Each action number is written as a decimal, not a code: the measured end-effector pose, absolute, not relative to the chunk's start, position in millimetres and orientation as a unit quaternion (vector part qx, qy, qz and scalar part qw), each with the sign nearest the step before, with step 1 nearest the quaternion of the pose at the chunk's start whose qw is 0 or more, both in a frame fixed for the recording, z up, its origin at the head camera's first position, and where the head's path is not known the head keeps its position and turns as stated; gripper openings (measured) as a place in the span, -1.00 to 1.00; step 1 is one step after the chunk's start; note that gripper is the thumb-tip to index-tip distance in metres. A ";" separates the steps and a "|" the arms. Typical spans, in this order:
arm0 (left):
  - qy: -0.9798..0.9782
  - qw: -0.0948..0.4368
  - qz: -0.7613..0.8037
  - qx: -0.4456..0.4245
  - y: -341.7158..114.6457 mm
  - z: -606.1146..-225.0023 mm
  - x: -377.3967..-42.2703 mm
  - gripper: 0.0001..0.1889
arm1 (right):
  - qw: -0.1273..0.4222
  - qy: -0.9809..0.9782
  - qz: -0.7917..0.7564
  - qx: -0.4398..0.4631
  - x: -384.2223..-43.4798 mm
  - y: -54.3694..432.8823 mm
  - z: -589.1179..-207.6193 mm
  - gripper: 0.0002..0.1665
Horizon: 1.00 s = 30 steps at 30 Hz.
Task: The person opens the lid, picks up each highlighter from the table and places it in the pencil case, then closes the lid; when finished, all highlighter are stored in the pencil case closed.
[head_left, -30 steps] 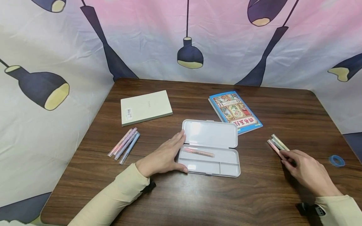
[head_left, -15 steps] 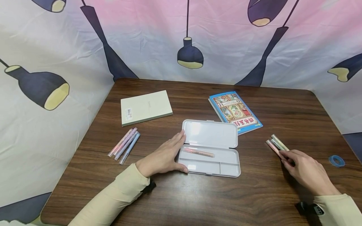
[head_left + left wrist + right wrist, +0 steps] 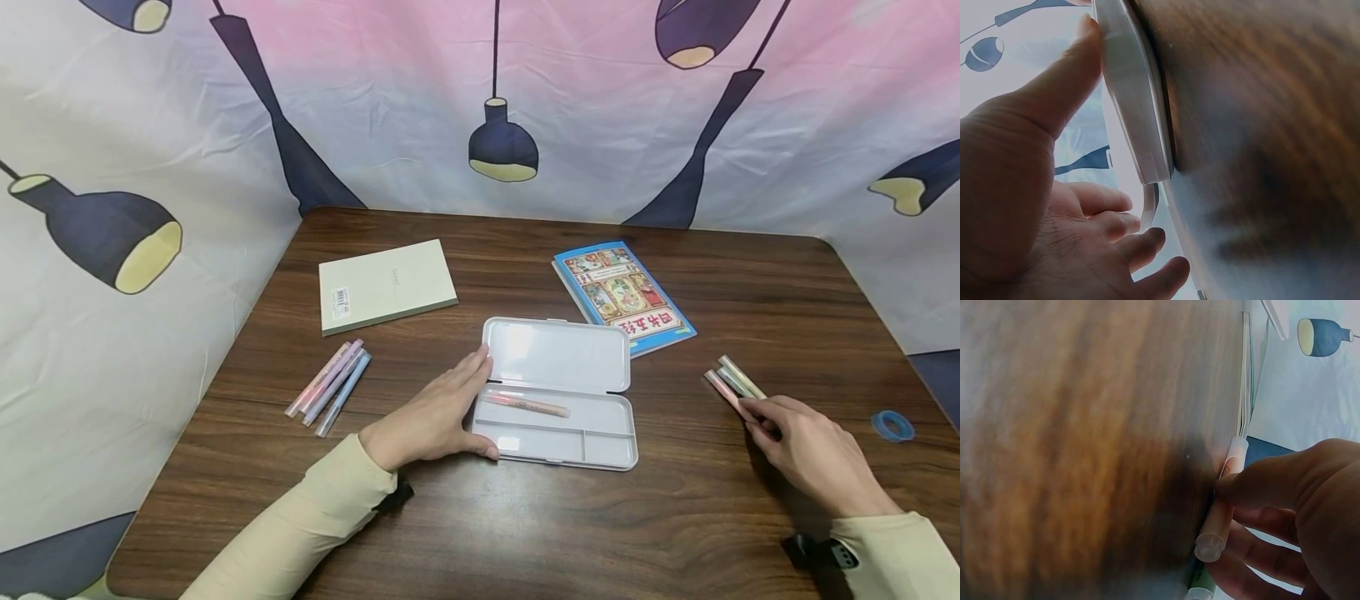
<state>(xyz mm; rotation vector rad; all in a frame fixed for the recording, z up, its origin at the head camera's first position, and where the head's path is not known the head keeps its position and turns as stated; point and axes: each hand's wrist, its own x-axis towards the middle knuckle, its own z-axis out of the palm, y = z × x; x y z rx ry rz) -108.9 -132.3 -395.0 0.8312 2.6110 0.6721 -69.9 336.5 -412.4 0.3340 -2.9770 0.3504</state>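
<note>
A white pencil case (image 3: 557, 447) lies open in the middle of the table, with one peach-pink marker pen (image 3: 528, 406) in its long rear compartment. My left hand (image 3: 438, 412) rests against the case's left side, fingers extended along it and thumb at the front corner. Over to the right, my right hand (image 3: 813, 446) pinches a pale pink marker (image 3: 1216, 522) between thumb and fingers, low over the table. Beside that marker lie a green one (image 3: 1200, 584) and a yellowish one (image 3: 738, 375), their near ends hidden by the hand in the head view.
Several pink, purple and blue markers (image 3: 330, 385) lie at the left. A cream notebook (image 3: 390, 283) is behind them. A blue-edged book (image 3: 626, 292) lies partly behind the case lid. Blue tape roll (image 3: 892, 426) sits at far right.
The pale pink marker in my right hand has shifted slightly left, away from the markers beside it. My left hand and the case have kept their places.
</note>
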 end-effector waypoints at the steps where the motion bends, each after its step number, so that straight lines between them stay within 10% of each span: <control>1: 0.914 0.161 0.236 0.289 -132.3 -394.8 -108.8 0.27 | 0.062 -0.985 0.114 0.110 -70.1 336.6 -412.2 -0.63; 30: 0.915 0.158 0.235 0.287 -131.9 -395.3 -108.8 0.28 | 0.157 -0.953 0.126 0.229 -85.5 278.9 -381.8 -0.50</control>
